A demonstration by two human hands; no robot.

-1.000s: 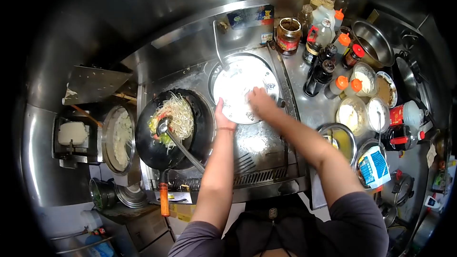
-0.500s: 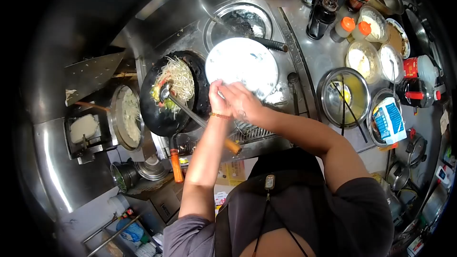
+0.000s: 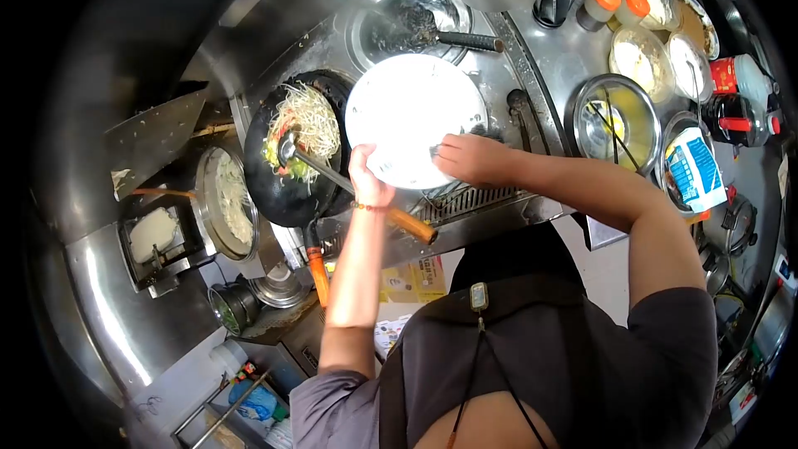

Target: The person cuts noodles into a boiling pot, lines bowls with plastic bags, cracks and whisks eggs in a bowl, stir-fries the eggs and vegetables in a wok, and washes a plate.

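Observation:
A white round plate (image 3: pixel 414 108) is held up over the stove, its surface bright with glare. My left hand (image 3: pixel 371 178) grips its lower left rim, thumb on top and the other fingers hidden beneath. My right hand (image 3: pixel 474 160) is closed at the lower right rim, over the plate's edge; what its fingers hold, if anything, I cannot make out. Left of the plate sits a black wok (image 3: pixel 270 198) with bean sprouts (image 3: pixel 312 120) and green and red pieces in it. A ladle (image 3: pixel 332 175) rests in the wok, its wooden handle reaching below the plate.
Behind the plate lies a metal basin (image 3: pixel 359 40) with a dark-handled utensil (image 3: pixel 470 40) across it. A steel bowl with chopsticks (image 3: pixel 611 120), orange-capped bottles (image 3: pixel 600 7) and tubs (image 3: pixel 642 61) crowd the right counter. At left stands a pan of pale shreds (image 3: pixel 224 199).
My hands were close together at the plate's near edge; now my right hand has moved right along the rim. My left hand has shifted left, and the plate has come slightly left.

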